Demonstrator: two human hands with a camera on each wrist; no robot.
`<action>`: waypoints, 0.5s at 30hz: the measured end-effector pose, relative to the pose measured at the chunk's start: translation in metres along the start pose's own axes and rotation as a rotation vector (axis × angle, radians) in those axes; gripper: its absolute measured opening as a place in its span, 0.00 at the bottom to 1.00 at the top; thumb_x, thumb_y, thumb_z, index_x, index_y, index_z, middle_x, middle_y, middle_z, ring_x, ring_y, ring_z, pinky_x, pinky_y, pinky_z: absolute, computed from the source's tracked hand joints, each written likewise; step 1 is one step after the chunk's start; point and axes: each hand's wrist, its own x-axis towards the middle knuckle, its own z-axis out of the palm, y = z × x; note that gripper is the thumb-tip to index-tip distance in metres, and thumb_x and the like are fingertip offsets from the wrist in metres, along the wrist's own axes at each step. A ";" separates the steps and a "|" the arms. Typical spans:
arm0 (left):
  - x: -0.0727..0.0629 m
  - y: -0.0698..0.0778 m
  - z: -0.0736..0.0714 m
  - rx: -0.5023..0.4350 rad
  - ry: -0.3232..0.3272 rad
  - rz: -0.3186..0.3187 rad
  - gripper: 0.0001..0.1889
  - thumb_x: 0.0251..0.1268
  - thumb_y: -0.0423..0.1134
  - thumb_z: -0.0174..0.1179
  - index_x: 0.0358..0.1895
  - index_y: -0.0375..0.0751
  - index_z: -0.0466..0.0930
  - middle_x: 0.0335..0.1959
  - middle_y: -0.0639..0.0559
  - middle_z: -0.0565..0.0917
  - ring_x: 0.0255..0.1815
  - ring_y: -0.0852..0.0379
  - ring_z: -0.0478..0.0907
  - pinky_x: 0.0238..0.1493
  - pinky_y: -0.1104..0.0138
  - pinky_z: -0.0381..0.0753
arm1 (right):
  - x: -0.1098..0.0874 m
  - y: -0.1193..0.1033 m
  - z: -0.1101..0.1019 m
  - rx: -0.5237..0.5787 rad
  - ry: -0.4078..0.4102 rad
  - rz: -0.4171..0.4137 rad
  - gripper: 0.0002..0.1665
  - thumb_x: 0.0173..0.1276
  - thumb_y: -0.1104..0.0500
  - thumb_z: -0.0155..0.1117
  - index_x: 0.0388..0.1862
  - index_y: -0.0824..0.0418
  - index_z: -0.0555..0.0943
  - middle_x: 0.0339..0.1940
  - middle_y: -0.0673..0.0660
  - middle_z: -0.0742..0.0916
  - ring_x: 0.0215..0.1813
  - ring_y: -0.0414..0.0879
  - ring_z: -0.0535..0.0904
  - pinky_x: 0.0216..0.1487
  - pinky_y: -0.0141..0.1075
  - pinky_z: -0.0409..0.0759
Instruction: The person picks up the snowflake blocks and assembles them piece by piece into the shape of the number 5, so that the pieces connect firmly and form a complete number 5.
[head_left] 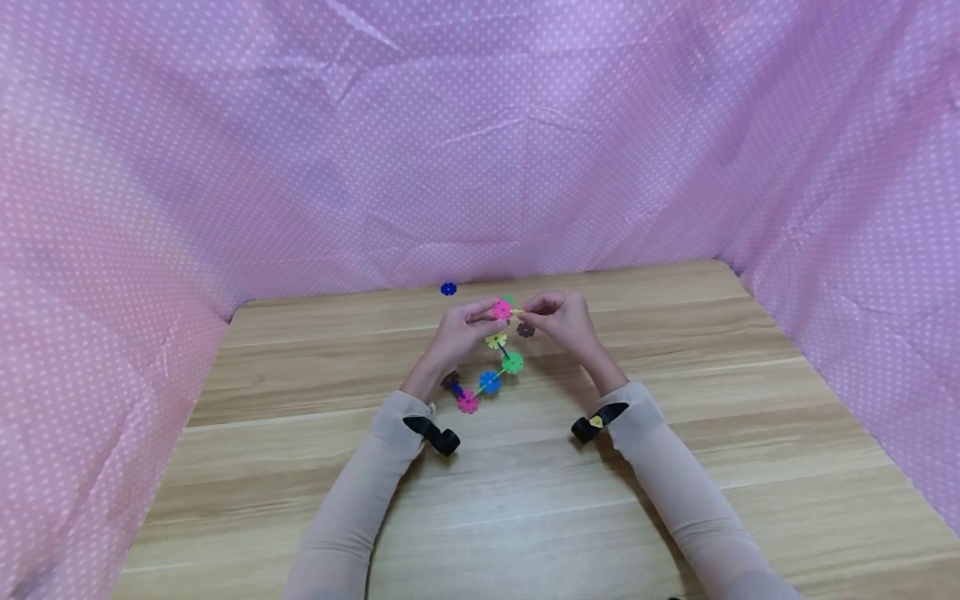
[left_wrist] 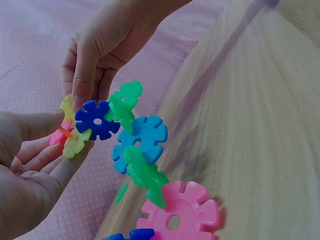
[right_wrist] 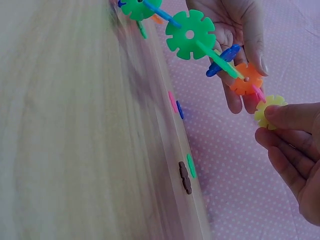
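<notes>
A chain of notched plastic snowflake discs hangs between both hands over the table. In the head view my left hand [head_left: 459, 335] pinches the chain near a pink disc [head_left: 502, 309]. My right hand [head_left: 564, 323] pinches a yellow disc [right_wrist: 270, 112] between thumb and fingers at the chain's end. In the right wrist view, that disc meets a pink disc [right_wrist: 259, 93] beside an orange disc [right_wrist: 246, 79]. Farther along, the left wrist view shows a dark blue disc [left_wrist: 97, 120], a light blue disc [left_wrist: 140, 144] and a larger-looking pink disc [left_wrist: 180, 212].
Loose discs lie toward the far side of the wooden table [head_left: 495, 517], among them a dark blue one [head_left: 448, 288] and a brown one [right_wrist: 185, 177] beside a green one [right_wrist: 191, 166]. A pink dotted cloth [head_left: 465, 142] hangs behind and along the sides.
</notes>
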 end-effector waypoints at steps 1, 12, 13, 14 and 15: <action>0.000 0.000 0.000 -0.005 -0.003 0.002 0.27 0.69 0.35 0.66 0.70 0.40 0.75 0.57 0.40 0.85 0.57 0.52 0.85 0.61 0.66 0.83 | 0.002 0.005 0.000 -0.006 0.000 0.006 0.06 0.64 0.73 0.71 0.37 0.77 0.86 0.38 0.72 0.90 0.31 0.36 0.87 0.38 0.32 0.88; -0.001 0.000 0.006 0.024 -0.001 0.046 0.27 0.69 0.31 0.66 0.70 0.35 0.73 0.56 0.36 0.85 0.57 0.48 0.86 0.56 0.68 0.85 | 0.009 0.037 0.006 0.071 -0.004 -0.020 0.06 0.63 0.71 0.73 0.37 0.75 0.87 0.35 0.71 0.90 0.29 0.34 0.86 0.40 0.47 0.90; -0.001 0.001 0.006 0.026 -0.002 0.048 0.27 0.68 0.31 0.66 0.70 0.35 0.73 0.56 0.36 0.85 0.57 0.48 0.86 0.56 0.67 0.85 | 0.009 0.037 0.006 0.073 -0.005 -0.021 0.06 0.63 0.71 0.73 0.37 0.75 0.87 0.35 0.71 0.90 0.29 0.34 0.86 0.40 0.48 0.90; -0.001 0.001 0.006 0.029 -0.003 0.047 0.27 0.68 0.31 0.66 0.70 0.35 0.73 0.56 0.36 0.85 0.56 0.49 0.86 0.56 0.67 0.85 | 0.008 0.036 0.006 0.075 -0.002 -0.022 0.06 0.63 0.71 0.73 0.36 0.74 0.87 0.35 0.71 0.90 0.29 0.35 0.86 0.40 0.49 0.89; -0.002 0.002 0.005 0.025 -0.007 0.044 0.27 0.68 0.31 0.66 0.70 0.36 0.74 0.56 0.37 0.85 0.56 0.49 0.86 0.57 0.66 0.85 | 0.009 0.036 0.006 0.079 -0.004 -0.017 0.05 0.63 0.71 0.73 0.36 0.74 0.87 0.35 0.71 0.90 0.28 0.35 0.86 0.40 0.50 0.89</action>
